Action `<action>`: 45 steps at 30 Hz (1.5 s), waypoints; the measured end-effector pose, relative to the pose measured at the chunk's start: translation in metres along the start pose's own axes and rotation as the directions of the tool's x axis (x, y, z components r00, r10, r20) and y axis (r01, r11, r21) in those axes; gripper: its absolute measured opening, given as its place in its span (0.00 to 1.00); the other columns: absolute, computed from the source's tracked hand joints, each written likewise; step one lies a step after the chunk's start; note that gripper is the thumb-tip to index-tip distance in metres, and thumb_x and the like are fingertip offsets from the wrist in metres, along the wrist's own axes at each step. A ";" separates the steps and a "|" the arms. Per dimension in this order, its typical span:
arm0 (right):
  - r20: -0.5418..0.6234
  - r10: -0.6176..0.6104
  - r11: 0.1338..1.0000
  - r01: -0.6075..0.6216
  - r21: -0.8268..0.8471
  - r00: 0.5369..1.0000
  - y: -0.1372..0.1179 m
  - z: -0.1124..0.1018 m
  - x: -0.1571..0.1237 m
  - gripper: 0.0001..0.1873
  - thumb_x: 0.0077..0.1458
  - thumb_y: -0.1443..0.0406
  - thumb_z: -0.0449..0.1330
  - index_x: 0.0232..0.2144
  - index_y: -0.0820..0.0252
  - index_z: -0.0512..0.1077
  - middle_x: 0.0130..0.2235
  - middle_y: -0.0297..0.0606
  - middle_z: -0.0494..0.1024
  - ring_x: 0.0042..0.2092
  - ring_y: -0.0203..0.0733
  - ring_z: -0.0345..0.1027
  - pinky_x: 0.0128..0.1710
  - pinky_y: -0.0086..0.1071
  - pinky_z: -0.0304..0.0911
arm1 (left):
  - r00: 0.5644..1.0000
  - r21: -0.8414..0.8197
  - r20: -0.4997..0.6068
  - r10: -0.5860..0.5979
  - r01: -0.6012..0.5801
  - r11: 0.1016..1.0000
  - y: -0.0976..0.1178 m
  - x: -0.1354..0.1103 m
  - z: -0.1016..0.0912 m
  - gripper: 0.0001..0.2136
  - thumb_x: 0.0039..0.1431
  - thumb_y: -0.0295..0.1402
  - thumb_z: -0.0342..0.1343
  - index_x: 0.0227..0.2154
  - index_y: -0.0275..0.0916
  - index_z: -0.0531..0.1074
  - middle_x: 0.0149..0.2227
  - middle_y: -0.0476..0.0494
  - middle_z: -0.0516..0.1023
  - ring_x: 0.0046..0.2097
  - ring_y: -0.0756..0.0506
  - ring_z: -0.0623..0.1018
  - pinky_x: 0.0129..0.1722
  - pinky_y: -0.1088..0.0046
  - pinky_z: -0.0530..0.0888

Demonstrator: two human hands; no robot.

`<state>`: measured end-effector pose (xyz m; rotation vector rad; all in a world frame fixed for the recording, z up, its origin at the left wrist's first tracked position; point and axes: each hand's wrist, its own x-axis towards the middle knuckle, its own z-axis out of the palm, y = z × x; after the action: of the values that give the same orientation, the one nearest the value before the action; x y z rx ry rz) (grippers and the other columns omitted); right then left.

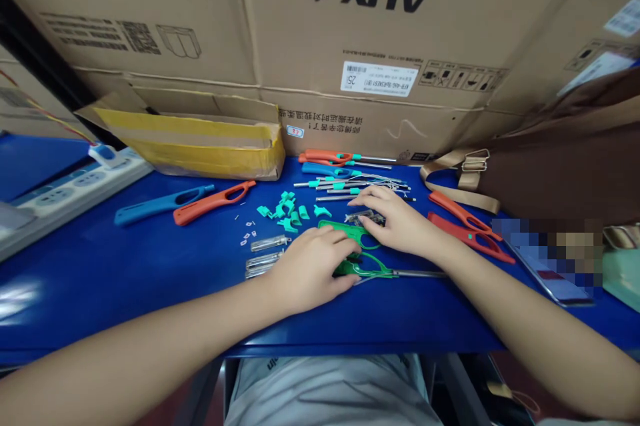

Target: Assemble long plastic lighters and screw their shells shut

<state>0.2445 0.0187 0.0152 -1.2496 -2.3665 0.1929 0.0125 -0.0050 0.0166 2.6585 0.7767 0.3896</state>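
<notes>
My left hand (315,269) is closed around a green long-neck lighter casing (370,266), whose thin metal tube (417,273) points right. Another green casing half (350,231) lies just beyond the fingers. My right hand (397,223) reaches over a small pile of dark and metallic parts (365,217), its thumb and fingers apart. Whether it touches the parts, I cannot tell. Clear fuel tanks (270,243) lie left of my left hand, partly covered by it. Teal triggers (295,216) are heaped beyond it. Metal lighter tubes with wires (350,186) lie past my right hand.
Orange (215,203) and blue casing halves (155,205) lie left, red ones (470,237) right. Assembled-looking orange lighters (330,157) are at the back. A power strip (70,193), an open carton (215,153), a phone (550,266) and a strap (460,189) surround the blue table (125,279).
</notes>
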 end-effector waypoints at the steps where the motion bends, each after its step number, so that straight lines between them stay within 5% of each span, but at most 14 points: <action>1: 0.019 -0.014 1.000 0.014 -0.013 1.000 -0.002 0.002 0.003 0.16 0.62 0.69 0.56 0.50 0.61 0.75 0.50 0.48 0.74 0.53 0.52 0.68 0.57 0.50 0.66 | 1.000 0.002 -0.005 0.000 0.000 1.000 0.000 0.000 0.001 0.15 0.64 0.40 0.61 0.49 0.39 0.76 0.47 0.41 0.81 0.51 0.37 0.78 0.51 0.56 0.74; 9: 0.097 -0.068 0.995 0.074 -0.062 0.993 -0.021 0.012 0.031 0.16 0.62 0.68 0.56 0.51 0.61 0.75 0.49 0.48 0.75 0.54 0.53 0.67 0.55 0.50 0.66 | 1.000 0.039 -0.005 -0.016 0.016 0.999 0.001 -0.003 -0.002 0.18 0.62 0.39 0.60 0.52 0.38 0.75 0.51 0.39 0.80 0.53 0.33 0.78 0.53 0.49 0.74; 13: 0.121 -0.062 0.997 0.067 -0.038 0.991 -0.026 0.014 0.045 0.15 0.62 0.67 0.59 0.51 0.61 0.75 0.49 0.47 0.75 0.53 0.51 0.67 0.56 0.49 0.65 | 1.000 0.042 0.002 -0.025 0.025 0.999 0.001 -0.002 -0.002 0.16 0.62 0.38 0.61 0.50 0.37 0.76 0.49 0.38 0.81 0.52 0.34 0.79 0.52 0.54 0.75; 20: 0.116 0.037 0.999 -0.036 -0.006 0.993 -0.022 0.024 0.060 0.03 0.58 0.69 0.64 0.31 0.63 0.75 0.38 0.44 0.76 0.46 0.49 0.69 0.51 0.46 0.65 | 0.999 0.046 -0.011 -0.030 0.031 0.998 -0.002 -0.002 0.002 0.15 0.63 0.40 0.61 0.48 0.38 0.77 0.46 0.39 0.81 0.50 0.35 0.79 0.49 0.57 0.75; 30: 0.114 0.164 0.956 -0.187 0.225 0.980 -0.018 -0.005 0.012 0.10 0.62 0.60 0.59 0.32 0.61 0.72 0.30 0.33 0.74 0.30 0.36 0.65 0.32 0.30 0.62 | 0.999 0.074 -0.033 -0.023 0.026 0.997 -0.004 -0.002 0.001 0.14 0.63 0.41 0.61 0.46 0.37 0.77 0.44 0.38 0.81 0.47 0.36 0.80 0.46 0.58 0.77; 36: 0.148 0.330 0.838 -0.362 0.409 0.932 -0.004 -0.020 -0.015 0.18 0.57 0.50 0.62 0.32 0.61 0.73 0.27 0.31 0.70 0.29 0.35 0.60 0.29 0.30 0.57 | 0.999 0.069 -0.052 -0.011 0.015 0.997 -0.003 0.000 -0.005 0.15 0.64 0.42 0.60 0.47 0.37 0.77 0.44 0.38 0.80 0.48 0.36 0.79 0.49 0.56 0.77; 40: 0.037 0.451 0.758 -0.405 0.512 0.892 -0.003 -0.030 -0.015 0.21 0.51 0.49 0.67 0.28 0.61 0.72 0.27 0.32 0.71 0.29 0.35 0.60 0.31 0.31 0.58 | 0.978 -0.003 -0.204 -0.040 0.041 0.999 -0.005 0.003 -0.009 0.20 0.65 0.42 0.59 0.56 0.39 0.72 0.50 0.39 0.79 0.50 0.39 0.79 0.49 0.59 0.77; 45: 0.305 0.463 0.564 -0.542 0.623 0.832 -0.019 -0.033 -0.017 0.20 0.46 0.51 0.71 0.29 0.62 0.73 0.26 0.31 0.72 0.29 0.34 0.62 0.31 0.29 0.58 | 0.939 -0.025 -0.342 0.032 -0.043 0.999 -0.011 0.006 -0.010 0.22 0.68 0.39 0.57 0.62 0.39 0.67 0.55 0.39 0.77 0.54 0.41 0.77 0.53 0.62 0.75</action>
<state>0.2532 -0.0088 0.0453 -1.4766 -1.6304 1.2424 0.0086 0.0094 0.0224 2.6108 0.8094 0.8846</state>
